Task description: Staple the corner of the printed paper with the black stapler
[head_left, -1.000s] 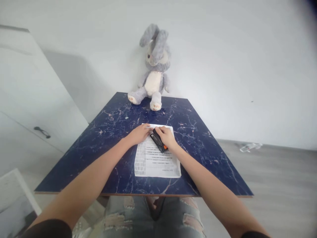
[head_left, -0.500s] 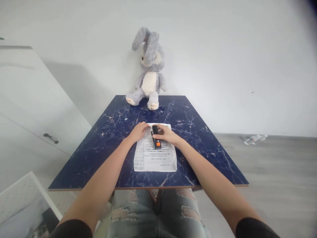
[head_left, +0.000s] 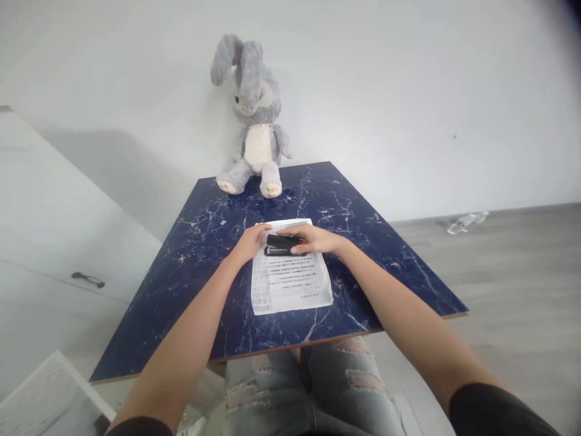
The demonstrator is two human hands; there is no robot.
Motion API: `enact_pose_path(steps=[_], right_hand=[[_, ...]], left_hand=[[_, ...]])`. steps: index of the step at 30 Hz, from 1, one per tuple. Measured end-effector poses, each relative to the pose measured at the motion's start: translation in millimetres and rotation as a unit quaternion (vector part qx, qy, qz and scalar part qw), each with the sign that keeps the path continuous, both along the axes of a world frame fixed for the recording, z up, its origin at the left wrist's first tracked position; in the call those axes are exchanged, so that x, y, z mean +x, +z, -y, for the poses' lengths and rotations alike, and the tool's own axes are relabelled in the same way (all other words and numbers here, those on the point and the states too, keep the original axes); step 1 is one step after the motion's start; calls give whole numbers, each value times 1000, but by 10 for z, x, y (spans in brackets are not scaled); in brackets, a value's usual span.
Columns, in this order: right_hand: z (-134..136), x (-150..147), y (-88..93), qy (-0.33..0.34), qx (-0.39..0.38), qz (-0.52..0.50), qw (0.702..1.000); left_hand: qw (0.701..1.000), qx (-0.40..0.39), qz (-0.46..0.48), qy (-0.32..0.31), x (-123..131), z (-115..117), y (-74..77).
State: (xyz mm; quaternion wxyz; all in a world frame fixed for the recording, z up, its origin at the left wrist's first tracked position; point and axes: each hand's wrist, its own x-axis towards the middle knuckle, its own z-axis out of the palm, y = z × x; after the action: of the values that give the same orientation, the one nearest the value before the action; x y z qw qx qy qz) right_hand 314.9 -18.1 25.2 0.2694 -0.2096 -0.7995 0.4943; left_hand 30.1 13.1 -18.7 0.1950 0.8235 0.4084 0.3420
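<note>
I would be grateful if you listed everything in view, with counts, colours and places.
stapler: 1, black, in the right hand over the paper
printed paper: sheet count unclear, white, on the table
plush rabbit: 1, grey and cream, seated at the table's far edge
table: 1, dark blue marbled, centre
cabinet: 1, white, left
handle: 1, dark, on the cabinet
clear plastic item: 1, transparent, on the floor, right
white-edged item: 1, lower left
wall: pale, behind
floor: grey, right
ripped jeans: 1 pair, faded blue-grey, below the table's near edge
sleeves: 2, black, bottom
left hand: 1, bare, at the paper's left edge
right hand: 1, bare, around the stapler
</note>
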Motion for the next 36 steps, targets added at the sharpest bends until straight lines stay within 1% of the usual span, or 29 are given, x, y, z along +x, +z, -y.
enact_pose_path(steps=[2, 3, 5, 6, 8, 9, 11, 13, 14, 16, 18, 20, 22, 23, 24, 25, 26, 28, 29, 31, 33, 34, 36], right_hand=[[-50, 126, 2, 46, -78, -9, 996], [-73, 178, -11, 58, -108, -11, 992], [-115, 249, -61, 56, -149, -17, 987], [-133, 267, -91, 49, -166, -22, 985], [-157, 281, -140, 41, -198, -31, 979], [-163, 281, -153, 42, -208, -31, 977], [-160, 267, -150, 48, -205, -22, 977], [-136, 227, -126, 45, -158, -16, 986], [-117, 193, -114, 39, -117, -8, 992], [-69, 99, -100, 12, -10, 27, 1000], [-12, -11, -101, -30, 91, 72, 993], [47, -105, -103, -68, 151, 83, 983], [98, -163, -95, -120, 195, 57, 972], [118, -179, -87, -157, 230, 40, 960], [133, -186, -77, -196, 276, 32, 940], [141, -189, -66, -229, 329, 35, 916], [143, -189, -55, -246, 382, 52, 889], [131, -189, -41, -232, 468, 105, 846], [119, -191, -40, -215, 495, 132, 832], [93, -203, -47, -192, 521, 161, 816], [72, -222, -63, -199, 518, 163, 816], [63, -230, -71, -216, 505, 155, 821], [48, -232, -82, -280, 455, 120, 837]], left_hand=[[999, 8, 42, 17, 21, 4, 9], [997, -3, 76, 25, 37, 6, 20], [982, -72, 170, 34, 68, -1, 49], [966, -121, 225, 36, 78, -10, 64], [921, -205, 328, 45, 75, -37, 91], [899, -228, 370, 53, 65, -49, 103], [867, -240, 431, 69, 37, -62, 128], [853, -246, 455, 73, 18, -51, 152], [852, -252, 454, 68, 18, -37, 163], [856, -265, 441, 48, 35, -1, 186], [856, -274, 438, 29, 66, 35, 211], [838, -285, 465, 22, 92, 57, 239], [806, -304, 508, 18, 100, 62, 263], [788, -320, 526, 12, 96, 60, 269], [771, -340, 538, 6, 90, 56, 269], [756, -366, 543, 2, 83, 52, 265], [744, -393, 540, 0, 78, 50, 257], [730, -441, 522, -2, 81, 58, 239], [730, -456, 509, -4, 91, 68, 232], [743, -460, 487, -11, 120, 99, 222], [759, -441, 479, -22, 148, 128, 214], [765, -431, 478, -25, 157, 137, 210], [771, -414, 483, -16, 164, 138, 198]])
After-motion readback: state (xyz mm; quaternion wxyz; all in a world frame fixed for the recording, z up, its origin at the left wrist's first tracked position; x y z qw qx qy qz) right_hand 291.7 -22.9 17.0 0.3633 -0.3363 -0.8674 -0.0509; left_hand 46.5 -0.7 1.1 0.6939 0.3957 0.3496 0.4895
